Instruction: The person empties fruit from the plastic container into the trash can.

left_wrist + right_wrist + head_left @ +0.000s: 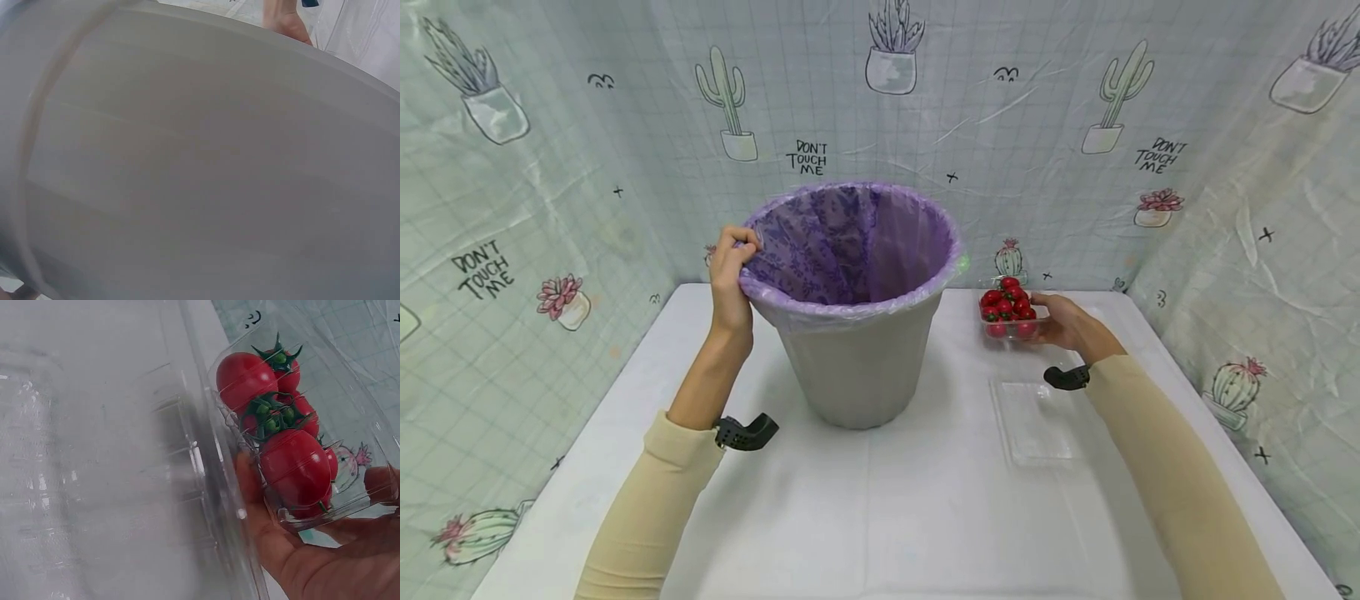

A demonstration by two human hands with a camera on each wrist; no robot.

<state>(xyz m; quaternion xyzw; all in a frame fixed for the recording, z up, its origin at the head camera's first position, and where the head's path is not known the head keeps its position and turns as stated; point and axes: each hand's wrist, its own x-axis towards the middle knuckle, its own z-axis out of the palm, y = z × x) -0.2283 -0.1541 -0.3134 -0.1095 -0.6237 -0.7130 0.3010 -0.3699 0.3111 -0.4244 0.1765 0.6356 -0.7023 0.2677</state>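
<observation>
A grey bin (857,367) stands left of the table's middle, lined with a purple patterned bag (842,233) folded over its rim. My left hand (730,271) grips the rim on its left side, fingers curled over the bag. In the left wrist view the bin's wall (206,150) fills nearly everything. Right of the bin, my right hand (1060,321) holds a clear plastic box (294,515) by its right side. Inside sit several red cherry tomatoes (295,465) with green stems. The box's underside is hidden in the head view, so whether it touches the table I cannot tell.
A clear plastic tray or lid (1037,421) lies on the white table (865,517), nearer than the tomato box. Whether it joins the box is unclear. A curtain (880,117) printed with cacti hangs behind the table and along both sides.
</observation>
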